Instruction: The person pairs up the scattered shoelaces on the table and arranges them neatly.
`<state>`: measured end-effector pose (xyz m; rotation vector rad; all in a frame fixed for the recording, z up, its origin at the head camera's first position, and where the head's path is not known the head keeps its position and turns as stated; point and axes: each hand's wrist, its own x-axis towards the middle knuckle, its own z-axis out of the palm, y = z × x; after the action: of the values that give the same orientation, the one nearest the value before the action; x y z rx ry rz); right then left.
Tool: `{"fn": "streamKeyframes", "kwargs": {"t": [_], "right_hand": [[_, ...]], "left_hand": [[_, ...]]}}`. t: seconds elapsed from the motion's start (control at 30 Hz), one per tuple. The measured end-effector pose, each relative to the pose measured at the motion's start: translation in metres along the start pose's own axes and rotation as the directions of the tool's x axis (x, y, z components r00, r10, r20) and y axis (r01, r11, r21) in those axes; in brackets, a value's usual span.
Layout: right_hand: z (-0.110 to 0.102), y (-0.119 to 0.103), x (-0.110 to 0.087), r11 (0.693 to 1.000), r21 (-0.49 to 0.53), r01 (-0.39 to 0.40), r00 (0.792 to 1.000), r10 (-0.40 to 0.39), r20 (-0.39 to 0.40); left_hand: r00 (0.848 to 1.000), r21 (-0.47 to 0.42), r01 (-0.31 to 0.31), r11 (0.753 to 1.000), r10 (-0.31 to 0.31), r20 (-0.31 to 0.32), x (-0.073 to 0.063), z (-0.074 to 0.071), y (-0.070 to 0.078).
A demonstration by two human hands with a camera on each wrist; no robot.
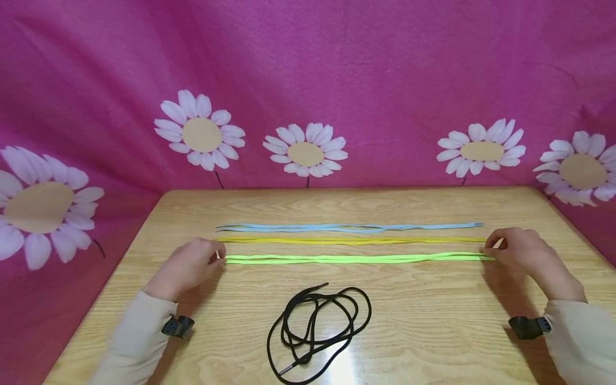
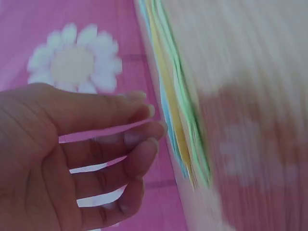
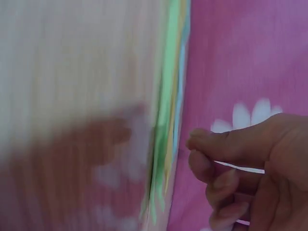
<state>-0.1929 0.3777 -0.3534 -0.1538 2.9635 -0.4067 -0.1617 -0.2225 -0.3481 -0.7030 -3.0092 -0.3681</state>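
Three flat shoelaces lie straight, side by side across the table: a light blue shoelace [image 1: 308, 228] at the back, a yellow shoelace [image 1: 308, 241] in the middle and a neon green shoelace [image 1: 308, 260] in front, each with its strands running alongside. Over the left ends hovers my left hand [image 1: 194, 264], fingers loosely bent and nothing between them. My right hand [image 1: 526, 254] is over the right ends, thumb and forefinger close together, holding nothing. Both wrist views show the green lace's ends loose beyond the fingertips. A round black shoelace [image 1: 313, 329] lies in a loose tangle nearer me.
The wooden table [image 1: 433, 315] has a pink cloth [image 1: 385, 80] with white flowers behind and along its sides. A dark wrist strap [image 1: 178, 326] shows at the left sleeve, another strap [image 1: 529, 327] at the right one. Light glares on the front middle of the tabletop.
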Motion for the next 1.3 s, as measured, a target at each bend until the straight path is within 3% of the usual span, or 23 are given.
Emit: {"fn": "streamKeyframes", "kwargs": {"t": [0.13,0.27,0.43,0.57,0.9,1.13,1.3], "right_hand": [[0.014,-0.038,-0.002,0.996,-0.042,0.085,0.996,-0.085,0.002],[0.032,-0.076,-0.005,0.979,-0.072,0.192,0.981,-0.192,0.005],[0.046,-0.117,-0.01,0.939,-0.049,0.34,0.939,-0.342,-0.029],[0.052,-0.144,-0.013,0.902,-0.036,0.43,0.901,-0.432,-0.047],[0.079,-0.188,-0.023,0.783,0.121,0.61,0.787,-0.617,0.023],[0.083,-0.203,-0.033,0.77,0.133,0.623,0.77,-0.634,0.064],[0.081,-0.199,-0.039,0.764,0.126,0.633,0.759,-0.645,0.093]], "left_hand": [[0.997,-0.007,-0.071,0.997,0.071,0.034,0.004,0.009,0.025],[0.988,-0.077,-0.13,0.989,0.135,0.072,0.007,0.02,0.047],[0.96,-0.151,-0.255,0.955,0.269,0.083,0.012,0.03,0.069],[0.939,-0.167,-0.314,0.935,0.332,0.087,0.016,0.035,0.083],[0.938,-0.21,-0.286,0.935,0.318,0.139,0.015,0.041,0.095],[0.914,-0.192,-0.333,0.923,0.366,0.175,0.011,0.044,0.1],[0.903,-0.214,-0.324,0.921,0.369,0.22,0.008,0.042,0.101]]}}
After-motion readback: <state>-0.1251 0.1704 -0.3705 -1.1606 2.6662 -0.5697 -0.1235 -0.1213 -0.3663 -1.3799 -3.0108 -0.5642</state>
